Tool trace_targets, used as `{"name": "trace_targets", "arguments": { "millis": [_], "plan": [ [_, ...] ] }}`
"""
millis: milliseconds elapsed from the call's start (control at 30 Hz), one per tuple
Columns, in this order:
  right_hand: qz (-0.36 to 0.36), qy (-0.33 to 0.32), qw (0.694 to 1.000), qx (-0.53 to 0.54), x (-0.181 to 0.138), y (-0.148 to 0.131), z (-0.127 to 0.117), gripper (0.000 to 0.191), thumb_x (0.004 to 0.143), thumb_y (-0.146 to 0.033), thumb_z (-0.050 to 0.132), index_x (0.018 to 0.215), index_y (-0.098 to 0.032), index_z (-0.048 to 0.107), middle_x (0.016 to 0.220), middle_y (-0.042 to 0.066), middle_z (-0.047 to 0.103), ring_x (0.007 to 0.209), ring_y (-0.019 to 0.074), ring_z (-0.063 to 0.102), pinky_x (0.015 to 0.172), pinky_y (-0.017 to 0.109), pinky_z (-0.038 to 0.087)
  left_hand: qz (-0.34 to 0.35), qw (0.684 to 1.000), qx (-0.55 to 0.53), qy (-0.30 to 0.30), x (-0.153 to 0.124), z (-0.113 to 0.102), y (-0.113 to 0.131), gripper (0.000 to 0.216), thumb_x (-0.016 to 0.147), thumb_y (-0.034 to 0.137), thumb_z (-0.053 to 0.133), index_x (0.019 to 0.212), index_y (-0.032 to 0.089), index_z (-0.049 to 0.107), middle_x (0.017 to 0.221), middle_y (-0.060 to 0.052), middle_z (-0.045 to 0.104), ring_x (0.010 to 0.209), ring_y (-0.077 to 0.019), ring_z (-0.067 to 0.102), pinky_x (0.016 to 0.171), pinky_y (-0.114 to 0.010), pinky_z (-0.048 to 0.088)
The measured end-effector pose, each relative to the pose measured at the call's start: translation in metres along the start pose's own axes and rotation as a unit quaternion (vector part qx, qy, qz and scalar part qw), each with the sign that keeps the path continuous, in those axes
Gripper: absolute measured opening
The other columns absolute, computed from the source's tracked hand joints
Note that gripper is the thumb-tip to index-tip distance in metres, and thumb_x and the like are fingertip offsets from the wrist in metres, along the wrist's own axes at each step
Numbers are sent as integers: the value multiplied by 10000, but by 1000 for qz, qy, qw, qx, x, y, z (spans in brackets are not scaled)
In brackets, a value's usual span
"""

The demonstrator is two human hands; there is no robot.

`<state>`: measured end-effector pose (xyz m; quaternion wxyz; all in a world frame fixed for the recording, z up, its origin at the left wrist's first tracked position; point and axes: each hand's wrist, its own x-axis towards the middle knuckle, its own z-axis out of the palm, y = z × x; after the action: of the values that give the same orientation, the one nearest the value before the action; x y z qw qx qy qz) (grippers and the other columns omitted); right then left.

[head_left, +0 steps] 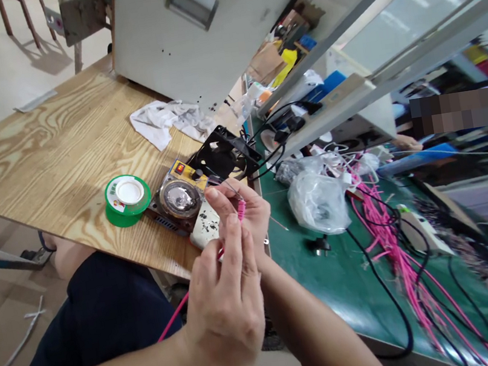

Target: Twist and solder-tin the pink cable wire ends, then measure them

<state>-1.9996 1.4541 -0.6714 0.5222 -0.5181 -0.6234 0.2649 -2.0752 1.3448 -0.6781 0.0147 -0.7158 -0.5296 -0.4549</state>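
Pink wire runs from lower centre up to coiled end at frame's middle. Left hand closed, my fingertips pinching wire near coil. Right hand, just above, curled snugly around coil. Metal-topped pot just left, green spool beside it. Black fan above; pink bundle at right.

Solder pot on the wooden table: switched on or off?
Apparently on: the rocker switch on the solder pot glows orange-red.
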Motion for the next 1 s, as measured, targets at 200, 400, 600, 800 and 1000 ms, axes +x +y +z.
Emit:
{"name": "trace_targets", "arguments": {
  "millis": [200, 400, 600, 800, 1000],
  "plan": [
    [3, -2, 999, 49, -1, 3, 0, 395, 900, -412, 798, 674, -210, 544, 675, -49, 537, 643, 106, 461, 616, 256, 416, 0, 1000, -3, -7, -3, 1, 1, 570, 958, 46, 587, 1515, -52, 515, 1531, -267, 610, 1189, -340, 631, 944, -443, 597],
    [5, 3, 998, 64, -2, 3, 0, 370, 890, -406, 807, 689, -211, 564, 687, -50, 526, 648, 111, 438, 602, 265, 392, -1, 1000, -5, -10, -2, 0, 2, 587, 952, 42, 593, 1523, -61, 499, 1540, -280, 597, 1180, -343, 638, 944, -465, 607],
    [-103, 63, 992, 19, 0, 0, -2, 176, 923, -366, 764, 820, -224, 738, 758, -21, 628, 723, 147, 578, 658, 303, 472, 19, 997, -77, 4, 5, -21, 0, 476, 1024, 97, 519, 1477, -45, 544, 1483, -273, 647, 1243, -325, 651, 990, -452, 612],
    [-363, 127, 921, -59, 6, -21, -16, 192, 873, -104, 772, 977, -265, 754, 810, -2, 662, 745, 171, 591, 691, 351, 493, -21, 978, -193, 72, 8, -72, -12, 285, 1025, 94, 609, 1293, 121, 701, 1206, -127, 797, 1071, -208, 707, 972, -338, 604],
    [-505, 95, 833, -205, -17, -70, -34, 323, 835, -89, 802, 1088, -286, 764, 850, 36, 707, 792, 209, 604, 711, 385, 534, -134, 970, -179, 91, -4, -130, -45, 126, 1016, 215, 690, 1063, 207, 806, 937, -34, 800, 862, -157, 727, 833, -253, 588]
  ]
}}
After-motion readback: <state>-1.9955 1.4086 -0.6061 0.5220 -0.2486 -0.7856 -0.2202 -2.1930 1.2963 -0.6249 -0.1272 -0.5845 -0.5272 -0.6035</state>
